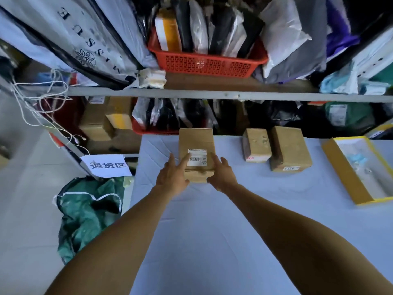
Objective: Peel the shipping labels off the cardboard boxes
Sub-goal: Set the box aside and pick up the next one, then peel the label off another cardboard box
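A brown cardboard box (196, 141) stands on the far side of the table, with a white shipping label (197, 156) stuck flat on its top face. My left hand (171, 176) rests against the box's left side, one finger lying on the label's left edge. On the box's right side is my right hand (222, 174), fingers spread along it. Two more cardboard boxes stand to the right: a small one (256, 144) and a larger one (289, 149), each with a label low on its front face.
The table (212, 231) has a pale cloth over it. A yellow open tray (359, 169) lies at the right. Behind the table are shelves with a red basket (206, 62) of parcels. A green sack (89, 211) and a white paper sign (106, 166) are at the left.
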Tool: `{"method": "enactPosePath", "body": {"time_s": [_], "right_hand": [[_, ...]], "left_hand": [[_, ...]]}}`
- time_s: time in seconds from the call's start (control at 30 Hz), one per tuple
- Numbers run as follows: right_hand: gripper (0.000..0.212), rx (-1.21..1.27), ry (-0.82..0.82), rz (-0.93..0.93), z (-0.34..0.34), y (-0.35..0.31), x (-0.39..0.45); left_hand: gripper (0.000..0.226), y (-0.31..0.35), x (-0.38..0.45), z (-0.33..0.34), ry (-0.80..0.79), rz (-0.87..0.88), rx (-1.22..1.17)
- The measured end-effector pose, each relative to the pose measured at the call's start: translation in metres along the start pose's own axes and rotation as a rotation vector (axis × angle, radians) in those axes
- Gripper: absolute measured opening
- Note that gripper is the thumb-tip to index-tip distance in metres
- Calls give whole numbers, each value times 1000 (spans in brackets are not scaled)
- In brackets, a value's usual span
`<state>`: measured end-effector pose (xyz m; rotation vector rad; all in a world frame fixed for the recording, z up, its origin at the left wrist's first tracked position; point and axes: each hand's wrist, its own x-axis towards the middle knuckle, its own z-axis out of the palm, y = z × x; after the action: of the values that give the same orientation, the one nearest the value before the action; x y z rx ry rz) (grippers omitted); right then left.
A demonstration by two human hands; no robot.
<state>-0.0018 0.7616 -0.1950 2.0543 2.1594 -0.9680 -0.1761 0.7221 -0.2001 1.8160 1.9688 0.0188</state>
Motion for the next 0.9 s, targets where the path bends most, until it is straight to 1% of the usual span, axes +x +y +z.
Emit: {"method": "enactPosePath", "body": {"time_s": [0.1, 0.23, 0.37, 0.47, 0.6, 0.77, 0.9], "right_hand": [[103, 23, -50, -5, 4, -10, 17], [90, 68, 19, -26, 11, -18, 24], [80, 109, 80, -10, 13, -26, 18], [77, 96, 123, -47, 13, -29, 11], [77, 87, 139, -76, 9, -28, -4], [77, 92, 132, -86, 4, -9, -34], [77, 100, 144, -113, 2, 17, -63]], "left_hand": [[88, -11, 22, 1, -29, 36, 22], [81, -18, 36, 4, 12, 115, -75], [75, -24, 33, 3, 62, 119, -197], [74, -24, 25, -2, 80, 137, -248], [74, -19, 9, -5, 98, 150, -292], [73, 0, -21, 3, 94, 156, -305], [72, 26, -54, 16, 130, 154, -295]]}}
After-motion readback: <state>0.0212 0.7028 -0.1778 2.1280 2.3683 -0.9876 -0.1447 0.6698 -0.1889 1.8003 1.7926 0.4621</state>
